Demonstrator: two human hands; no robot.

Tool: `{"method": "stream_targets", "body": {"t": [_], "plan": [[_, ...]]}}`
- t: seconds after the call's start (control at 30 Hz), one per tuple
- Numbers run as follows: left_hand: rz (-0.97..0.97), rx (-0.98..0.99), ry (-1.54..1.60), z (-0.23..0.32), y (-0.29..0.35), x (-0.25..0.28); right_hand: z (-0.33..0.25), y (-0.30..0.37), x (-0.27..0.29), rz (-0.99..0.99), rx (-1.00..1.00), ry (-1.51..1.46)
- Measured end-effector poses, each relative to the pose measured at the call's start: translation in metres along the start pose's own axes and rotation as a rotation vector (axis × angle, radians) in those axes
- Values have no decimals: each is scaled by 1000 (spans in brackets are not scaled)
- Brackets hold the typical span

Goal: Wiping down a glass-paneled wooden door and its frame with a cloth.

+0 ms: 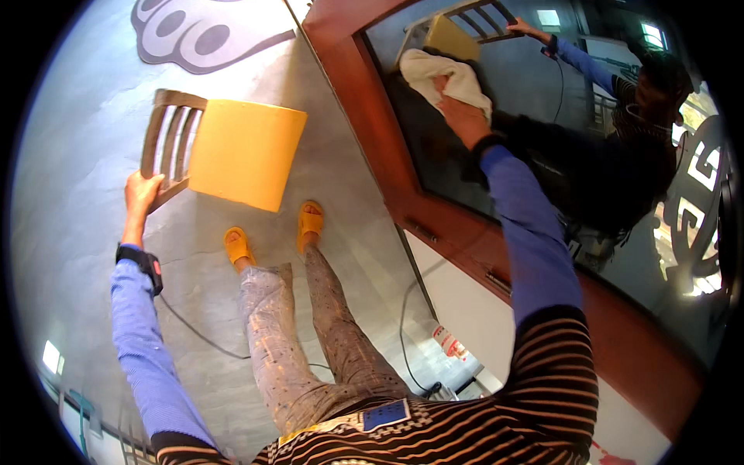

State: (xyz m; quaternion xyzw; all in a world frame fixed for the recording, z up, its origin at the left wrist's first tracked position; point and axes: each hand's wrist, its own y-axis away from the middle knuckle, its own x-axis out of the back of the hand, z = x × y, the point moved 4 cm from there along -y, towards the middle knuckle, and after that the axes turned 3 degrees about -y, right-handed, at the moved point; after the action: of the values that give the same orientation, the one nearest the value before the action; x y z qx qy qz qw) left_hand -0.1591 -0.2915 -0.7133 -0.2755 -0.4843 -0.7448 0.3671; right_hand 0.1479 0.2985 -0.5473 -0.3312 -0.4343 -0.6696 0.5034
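Grey floor (70, 139) below: left hand (142, 191) grips the chair (225, 151) backrest; right hand (459, 112) presses a cloth (442, 71) against glass (535, 85).

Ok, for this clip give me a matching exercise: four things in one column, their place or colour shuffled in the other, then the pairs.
1. cloth
2. chair
3. slippers
4. bottle

A. on the floor by the white wall
B. under the right hand, on the glass
C. backrest gripped by the left hand
D. orange, on the feet

Pairs: 1-B, 2-C, 3-D, 4-A
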Motion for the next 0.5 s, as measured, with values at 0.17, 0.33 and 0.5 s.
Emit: {"method": "stream_targets", "body": {"t": [0.17, 0.33, 0.5], "plan": [[31, 68, 275, -76, 40, 3, -1, 51, -39, -153, 34, 374], [24, 378, 621, -180, 92, 27, -7, 165, 30, -240, -311, -316], [41, 429, 694, -242, 146, 17, 59, 207, 219, -224, -113, 296]]}}
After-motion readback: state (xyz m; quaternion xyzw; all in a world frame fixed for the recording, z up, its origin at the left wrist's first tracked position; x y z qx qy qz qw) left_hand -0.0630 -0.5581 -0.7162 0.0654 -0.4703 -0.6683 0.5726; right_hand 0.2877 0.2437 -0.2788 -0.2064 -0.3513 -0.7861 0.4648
